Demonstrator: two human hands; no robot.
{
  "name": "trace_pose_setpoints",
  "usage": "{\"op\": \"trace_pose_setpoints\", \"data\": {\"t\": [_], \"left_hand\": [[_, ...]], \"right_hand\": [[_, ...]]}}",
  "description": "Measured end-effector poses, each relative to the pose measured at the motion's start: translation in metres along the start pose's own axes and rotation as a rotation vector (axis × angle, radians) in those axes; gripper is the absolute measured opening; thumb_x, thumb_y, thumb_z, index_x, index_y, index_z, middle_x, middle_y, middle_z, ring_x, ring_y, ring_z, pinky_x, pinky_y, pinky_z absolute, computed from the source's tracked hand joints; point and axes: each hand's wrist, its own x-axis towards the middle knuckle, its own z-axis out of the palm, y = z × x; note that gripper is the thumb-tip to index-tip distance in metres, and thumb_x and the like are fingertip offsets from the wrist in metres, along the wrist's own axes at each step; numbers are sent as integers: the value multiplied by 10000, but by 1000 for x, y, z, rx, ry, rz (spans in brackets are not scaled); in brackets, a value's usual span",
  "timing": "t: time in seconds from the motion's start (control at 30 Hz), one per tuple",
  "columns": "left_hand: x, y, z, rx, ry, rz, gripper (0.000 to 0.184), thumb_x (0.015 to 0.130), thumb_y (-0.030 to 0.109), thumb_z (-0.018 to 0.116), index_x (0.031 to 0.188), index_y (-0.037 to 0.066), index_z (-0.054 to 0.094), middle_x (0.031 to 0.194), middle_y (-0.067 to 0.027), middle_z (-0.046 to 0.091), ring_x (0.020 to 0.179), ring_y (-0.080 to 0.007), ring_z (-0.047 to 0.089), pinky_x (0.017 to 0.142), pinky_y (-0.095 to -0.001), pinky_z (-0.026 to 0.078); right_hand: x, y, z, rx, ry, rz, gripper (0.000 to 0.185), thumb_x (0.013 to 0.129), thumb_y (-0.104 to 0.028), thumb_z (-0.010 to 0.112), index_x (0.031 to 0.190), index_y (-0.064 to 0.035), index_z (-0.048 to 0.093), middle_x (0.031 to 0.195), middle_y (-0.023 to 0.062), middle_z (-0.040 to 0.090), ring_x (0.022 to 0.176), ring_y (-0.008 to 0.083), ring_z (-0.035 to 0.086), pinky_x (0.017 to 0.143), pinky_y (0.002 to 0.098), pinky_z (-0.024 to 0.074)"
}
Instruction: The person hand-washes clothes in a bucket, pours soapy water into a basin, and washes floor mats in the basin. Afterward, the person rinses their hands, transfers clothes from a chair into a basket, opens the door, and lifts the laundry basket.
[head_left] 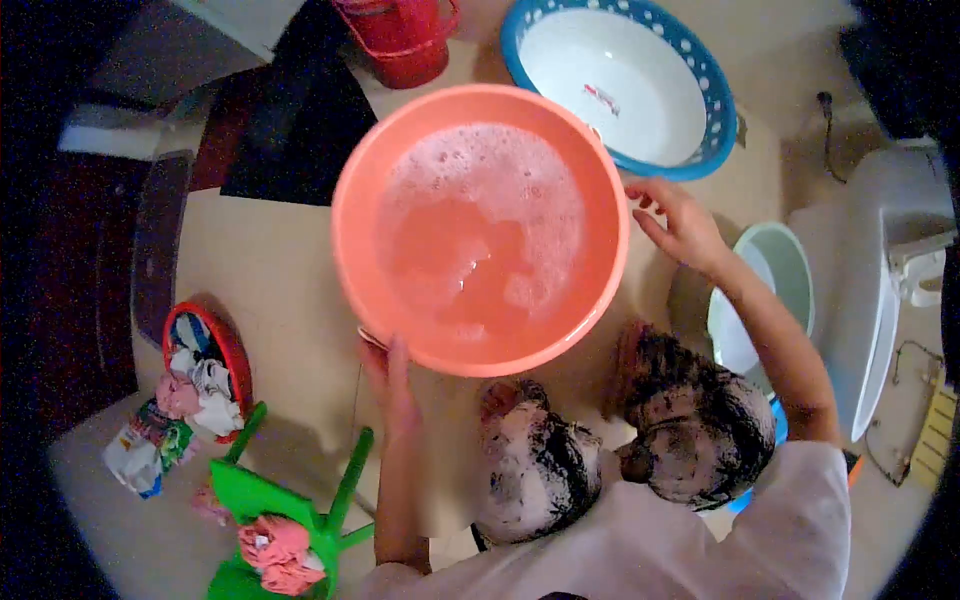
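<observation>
A large coral-orange basin (352, 215) of sudsy water is in front of me. My left hand (392, 385) is at its near left rim, the thumb up along the outer wall; the fingers are partly hidden beneath the edge and look closed on it. My right hand (680, 222) is beside the right rim, fingers loosely bent and thumb apart. Its fingertips reach close to the basin, and I cannot tell whether they touch it. Foam (490, 150) covers the far and right part of the water.
Beyond are a blue-rimmed white basin (715, 90) and a red bucket (410, 60). A pale green basin (800, 270) is at right. At left are a red basin (240, 375) of clothes, a bag (140, 450), and a green stool (262, 487) with a pink cloth (280, 552).
</observation>
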Motion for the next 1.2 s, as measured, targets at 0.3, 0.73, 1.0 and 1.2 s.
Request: {"op": "trace_pose_setpoints", "data": {"t": [0.3,0.73,1.0,1.2], "left_hand": [[-8,-9,-1,57,165,-93,671,861,248,510,1363,34,120,1367,-123,244,1230,-238,279,1006,-386,244],[-19,8,-37,312,75,-451,743,841,445,503,1385,136,100,1406,-69,217,1276,-245,242,1047,-443,201],[-131,117,-16,-455,582,-893,473,870,368,474,1262,133,353,1146,-91,483,1027,-196,494,885,-331,398],[-172,146,-6,-505,392,-918,407,880,288,480,1246,120,419,1075,-96,542,972,-212,533,852,-362,447]], "right_hand": [[12,44,31,-507,-209,-667,394,721,-259,534,1110,-207,567,1297,7,424,1256,219,312,1064,533,76],[11,-8,-31,-481,-551,-719,313,719,-211,492,1006,-130,585,1071,23,557,1098,170,470,1053,480,207],[-9,-134,-64,-187,-626,-551,439,689,-328,612,1081,-151,525,911,37,573,880,224,565,816,385,434],[53,-211,-51,-128,-981,-216,397,694,-332,588,1063,-187,574,947,19,619,893,221,600,711,371,486]]}}
